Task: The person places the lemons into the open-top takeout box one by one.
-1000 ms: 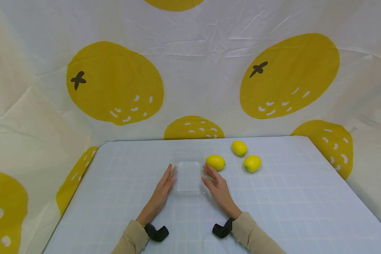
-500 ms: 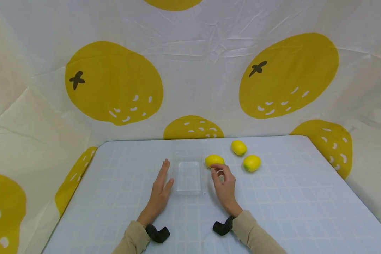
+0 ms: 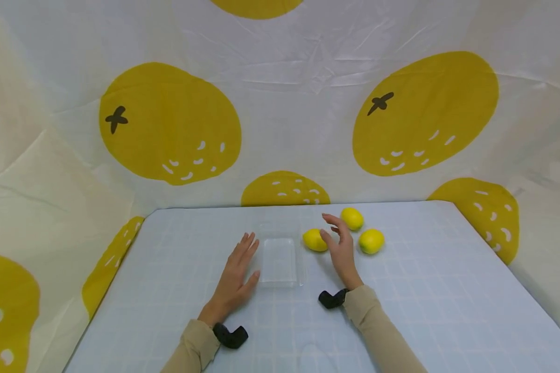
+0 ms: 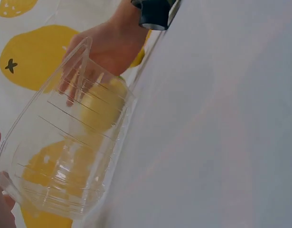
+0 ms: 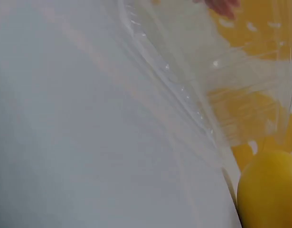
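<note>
A clear plastic container [image 3: 279, 261] stands on the table in front of me, with nothing visible inside. My left hand [image 3: 235, 277] is along its left side, fingers extended and thumb spread toward the near left corner. On the right, my right hand [image 3: 343, 254] hovers among three lemons, its fingers curved and parted. Its thumb overlaps the nearest lemon [image 3: 313, 240] in the head view. That lemon [image 5: 271, 192] also shows in the right wrist view, beyond the container's end. Another lemon [image 3: 371, 241] lies right of the hand, and the farthest lemon [image 3: 352, 219] behind its fingers.
A pale checked cloth covers the table [image 3: 168, 290]. Behind it hangs a white curtain [image 3: 298, 114] printed with big yellow fruit, reaching round both sides. Each wrist carries a black camera, such as the left wrist's camera [image 3: 231, 336].
My right hand has left the container's right side and moved right and forward over the lemons. The left hand has drawn slightly away and fanned its fingers. The container and lemons stay put.
</note>
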Demonstrator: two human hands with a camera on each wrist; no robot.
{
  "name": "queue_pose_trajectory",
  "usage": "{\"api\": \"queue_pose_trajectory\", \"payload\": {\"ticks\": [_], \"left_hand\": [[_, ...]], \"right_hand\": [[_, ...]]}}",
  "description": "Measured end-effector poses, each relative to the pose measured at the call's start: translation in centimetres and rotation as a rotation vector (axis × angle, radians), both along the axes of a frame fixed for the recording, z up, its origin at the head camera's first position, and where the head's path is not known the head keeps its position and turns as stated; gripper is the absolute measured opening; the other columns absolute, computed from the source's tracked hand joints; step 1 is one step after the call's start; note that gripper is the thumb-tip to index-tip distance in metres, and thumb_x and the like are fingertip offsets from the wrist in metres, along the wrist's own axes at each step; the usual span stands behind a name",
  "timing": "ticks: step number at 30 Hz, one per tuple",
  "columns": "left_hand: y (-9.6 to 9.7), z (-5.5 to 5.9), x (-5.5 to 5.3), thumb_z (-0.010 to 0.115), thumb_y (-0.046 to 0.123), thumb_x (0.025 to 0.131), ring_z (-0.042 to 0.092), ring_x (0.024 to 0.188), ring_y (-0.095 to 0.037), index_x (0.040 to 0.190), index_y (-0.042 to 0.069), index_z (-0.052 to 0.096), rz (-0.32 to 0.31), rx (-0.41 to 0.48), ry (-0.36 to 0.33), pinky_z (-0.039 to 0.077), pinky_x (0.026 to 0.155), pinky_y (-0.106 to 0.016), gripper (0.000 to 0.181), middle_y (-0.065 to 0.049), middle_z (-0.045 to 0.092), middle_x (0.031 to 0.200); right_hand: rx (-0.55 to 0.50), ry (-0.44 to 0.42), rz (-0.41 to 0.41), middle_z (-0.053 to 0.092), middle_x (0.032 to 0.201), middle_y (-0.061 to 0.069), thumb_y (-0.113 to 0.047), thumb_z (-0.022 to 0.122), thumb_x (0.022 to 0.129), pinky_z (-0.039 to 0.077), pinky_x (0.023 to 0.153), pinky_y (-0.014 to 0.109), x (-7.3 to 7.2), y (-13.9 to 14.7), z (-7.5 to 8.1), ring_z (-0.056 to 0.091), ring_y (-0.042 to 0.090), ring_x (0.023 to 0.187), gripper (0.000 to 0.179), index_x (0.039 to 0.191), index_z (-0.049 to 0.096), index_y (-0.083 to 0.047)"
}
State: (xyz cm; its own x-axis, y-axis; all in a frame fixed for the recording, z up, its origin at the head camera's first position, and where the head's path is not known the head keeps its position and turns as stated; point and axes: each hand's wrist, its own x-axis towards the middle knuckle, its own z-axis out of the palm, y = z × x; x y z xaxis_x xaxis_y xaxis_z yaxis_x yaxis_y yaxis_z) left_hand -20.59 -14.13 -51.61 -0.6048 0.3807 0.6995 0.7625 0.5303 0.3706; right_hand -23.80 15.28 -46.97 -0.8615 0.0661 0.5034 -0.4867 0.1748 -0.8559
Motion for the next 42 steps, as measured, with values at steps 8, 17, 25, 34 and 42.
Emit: {"api": "queue_pose_trajectory", "payload": {"ticks": [8,17,25,34,42], "left_hand": [[-0.2,-0.4,0.0,0.048,0.028,0.096,0.024,0.147,-0.038,0.152,0.003,0.037,-0.001,-0.076,-0.076,0.025,0.111,-0.064,0.063,-0.018,0.031,0.158],[-0.2,-0.4,-0.1,0.047,0.030,0.099,0.022,0.147,-0.041,0.154,0.004,0.033,-0.020,-0.080,-0.092,0.024,0.110,-0.066,0.062,-0.018,0.028,0.160],[-0.3,-0.3,0.0,0.047,0.031,0.099,0.019,0.149,-0.037,0.155,0.006,0.032,-0.009,-0.098,-0.118,0.024,0.111,-0.066,0.063,-0.018,0.028,0.160],[-0.2,-0.1,0.2,0.048,0.029,0.098,0.019,0.149,-0.036,0.155,0.006,0.032,-0.005,-0.102,-0.134,0.023,0.112,-0.065,0.063,-0.017,0.027,0.160],[-0.3,-0.1,0.2,0.048,0.029,0.098,0.019,0.149,-0.037,0.154,0.005,0.033,-0.007,-0.103,-0.128,0.023,0.111,-0.066,0.063,-0.017,0.027,0.160]], "right_hand": [[0.182,-0.096,0.183,0.041,0.152,0.020,-0.002,0.062,0.096,0.025,0.116,0.056,-0.4,1.0,-0.9,0.033,0.036,0.143,0.047,0.141,0.050,0.003],[0.339,-0.001,0.198,0.041,0.150,0.025,0.002,0.066,0.090,0.024,0.116,0.059,-0.6,1.0,-1.8,0.035,0.041,0.141,0.050,0.138,0.053,0.005],[0.374,0.000,0.091,0.053,0.144,0.012,-0.001,0.073,0.084,0.033,0.114,0.051,-2.1,1.5,-4.7,0.046,0.030,0.134,0.062,0.142,0.053,-0.008],[0.340,-0.041,0.021,0.059,0.131,0.010,-0.005,0.080,0.079,0.039,0.107,0.049,-1.9,1.3,-4.5,0.052,0.028,0.122,0.053,0.125,0.053,-0.005],[0.373,-0.135,-0.004,0.054,0.120,0.009,-0.014,0.078,0.078,0.042,0.094,0.045,-1.8,1.2,-4.5,0.051,0.026,0.107,0.049,0.120,0.052,-0.011]]}}
